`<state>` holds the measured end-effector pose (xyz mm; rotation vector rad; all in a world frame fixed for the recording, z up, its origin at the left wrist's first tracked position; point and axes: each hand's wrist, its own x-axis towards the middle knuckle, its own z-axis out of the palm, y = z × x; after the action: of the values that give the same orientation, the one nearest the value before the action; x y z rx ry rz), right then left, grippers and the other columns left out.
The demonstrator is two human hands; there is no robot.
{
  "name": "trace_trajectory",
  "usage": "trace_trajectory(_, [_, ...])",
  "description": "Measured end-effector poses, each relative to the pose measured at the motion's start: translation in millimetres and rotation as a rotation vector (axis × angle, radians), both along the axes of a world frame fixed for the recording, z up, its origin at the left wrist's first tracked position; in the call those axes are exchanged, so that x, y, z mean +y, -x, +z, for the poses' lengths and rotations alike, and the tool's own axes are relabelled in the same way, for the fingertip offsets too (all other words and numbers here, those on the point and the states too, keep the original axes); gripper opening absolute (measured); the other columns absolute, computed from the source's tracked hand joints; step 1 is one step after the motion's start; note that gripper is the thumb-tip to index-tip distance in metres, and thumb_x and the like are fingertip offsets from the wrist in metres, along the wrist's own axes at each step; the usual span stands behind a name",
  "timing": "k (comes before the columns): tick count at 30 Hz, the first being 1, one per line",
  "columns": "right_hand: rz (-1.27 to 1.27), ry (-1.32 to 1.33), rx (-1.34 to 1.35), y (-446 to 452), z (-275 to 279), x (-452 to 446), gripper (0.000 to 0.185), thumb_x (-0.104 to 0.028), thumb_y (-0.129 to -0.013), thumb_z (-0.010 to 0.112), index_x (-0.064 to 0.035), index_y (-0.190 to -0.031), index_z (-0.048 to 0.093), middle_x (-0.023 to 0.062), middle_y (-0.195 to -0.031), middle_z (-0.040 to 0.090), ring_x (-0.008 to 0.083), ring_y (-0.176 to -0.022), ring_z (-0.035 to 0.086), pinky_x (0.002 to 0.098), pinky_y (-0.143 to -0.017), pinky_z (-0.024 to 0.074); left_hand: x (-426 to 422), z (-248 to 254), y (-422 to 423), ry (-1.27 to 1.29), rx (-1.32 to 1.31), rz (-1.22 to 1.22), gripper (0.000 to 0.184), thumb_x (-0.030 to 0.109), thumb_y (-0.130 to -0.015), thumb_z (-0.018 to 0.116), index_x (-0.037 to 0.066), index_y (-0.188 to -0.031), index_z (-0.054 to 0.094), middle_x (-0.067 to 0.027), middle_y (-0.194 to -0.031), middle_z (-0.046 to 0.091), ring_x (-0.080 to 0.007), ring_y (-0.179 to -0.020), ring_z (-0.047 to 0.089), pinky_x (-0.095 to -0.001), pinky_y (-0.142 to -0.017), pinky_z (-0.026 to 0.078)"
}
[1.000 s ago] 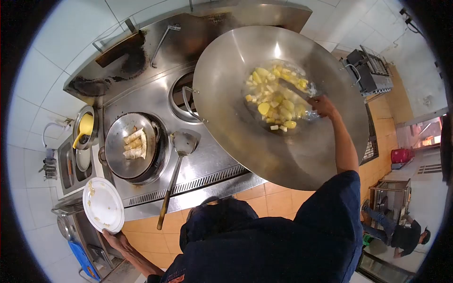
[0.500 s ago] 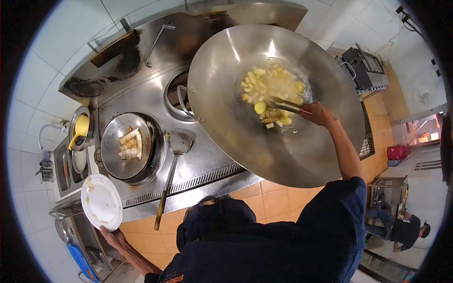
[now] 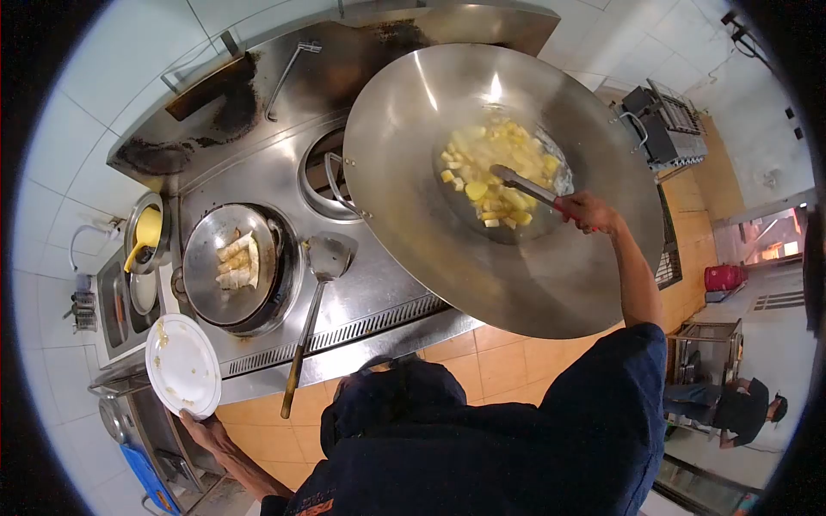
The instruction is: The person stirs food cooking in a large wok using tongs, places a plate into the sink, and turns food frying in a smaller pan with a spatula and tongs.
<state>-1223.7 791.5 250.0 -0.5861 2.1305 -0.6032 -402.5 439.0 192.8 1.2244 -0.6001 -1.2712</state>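
My right hand (image 3: pixel 588 212) is closed round the red grip of metal tongs (image 3: pixel 523 184). The tongs reach over yellow chunks of food (image 3: pixel 495 163), some cut round, which lie steaming in a very large steel wok (image 3: pixel 396 181). Whether the tong tips pinch a piece, I cannot tell. At the lower left my left hand (image 3: pixel 200 428) grips the rim of a white plate (image 3: pixel 183 365) marked with bits of yellow food. Near the plate, a smaller pan (image 3: pixel 202 279) on the burner holds folded, browned pale pieces (image 3: pixel 237 261).
A long-handled wok spatula (image 3: pixel 318 292) lies across the stove (image 3: pixel 258 185), its handle past the front edge. A yellow ladle (image 3: pixel 148 228) rests in a bowl by the sink (image 3: pixel 116 297). Another person (image 3: pixel 744 411) stands at the far right.
The tongs have shifted slightly and now point more toward the upper left, with the food stirred about. The plate has moved a little up and left.
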Motion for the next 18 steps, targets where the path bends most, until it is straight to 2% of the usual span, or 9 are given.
trace_trajectory(3, [-0.081,-0.037,-0.134,-1.4,10.4,1.8,0.041,-0.041,-0.095,0.055,-0.0006,-0.094,0.061,0.0047,-0.072,0.056,0.0053,-0.041,0.039,0.0215,-0.031,0.0305,0.0,4.1,8.8,0.008,-0.021,0.002,0.052,0.028,-0.098,0.047,0.006,-0.142,0.031,-0.0170,-0.136,0.045,-0.0329,-0.118,0.051,-0.0462,-0.099,0.046])
trace_trajectory(6, [-0.225,0.114,-0.314,-8.9,15.8,5.1,0.041,-0.041,-0.096,0.054,0.0002,-0.092,0.059,0.0039,-0.071,0.054,0.0035,-0.041,0.035,0.0205,-0.031,0.0275,-0.6,3.1,9.1,-0.001,-0.026,-0.002,0.053,0.027,-0.098,0.047,0.004,-0.142,0.030,-0.0179,-0.137,0.044,-0.0327,-0.119,0.049,-0.0454,-0.101,0.044])
trace_trajectory(9, [-0.293,0.214,-0.533,-17.1,26.3,6.2,0.040,-0.038,-0.098,0.050,0.0000,-0.110,0.056,0.0031,-0.075,0.052,0.0007,-0.041,0.033,0.0146,-0.029,0.0234,-5.5,-6.4,-1.3,0.017,-0.013,-0.023,0.055,0.027,-0.097,0.050,0.003,-0.142,0.030,-0.0176,-0.137,0.043,-0.0324,-0.121,0.047,-0.0455,-0.103,0.041])
trace_trajectory(12, [-0.356,0.296,-0.745,-21.7,33.0,6.4,0.040,-0.037,-0.099,0.048,0.0000,-0.114,0.055,0.0016,-0.073,0.049,-0.0004,-0.041,0.032,0.0136,-0.028,0.0212,-8.7,-13.0,-7.6,0.029,0.005,-0.031,0.057,0.028,-0.096,0.052,0.003,-0.142,0.030,-0.0172,-0.138,0.042,-0.0322,-0.123,0.045,-0.0455,-0.105,0.039])
trace_trajectory(18, [-0.421,0.382,-0.877,-25.1,34.0,7.5,0.041,-0.037,-0.099,0.048,0.0004,-0.115,0.054,0.0007,-0.071,0.046,-0.0012,-0.040,0.030,0.0133,-0.026,0.0198,-7.7,-7.5,-0.7,0.022,-0.003,-0.034,0.057,0.027,-0.097,0.049,0.002,-0.143,0.028,-0.0178,-0.139,0.040,-0.0326,-0.123,0.045,-0.0460,-0.105,0.038])
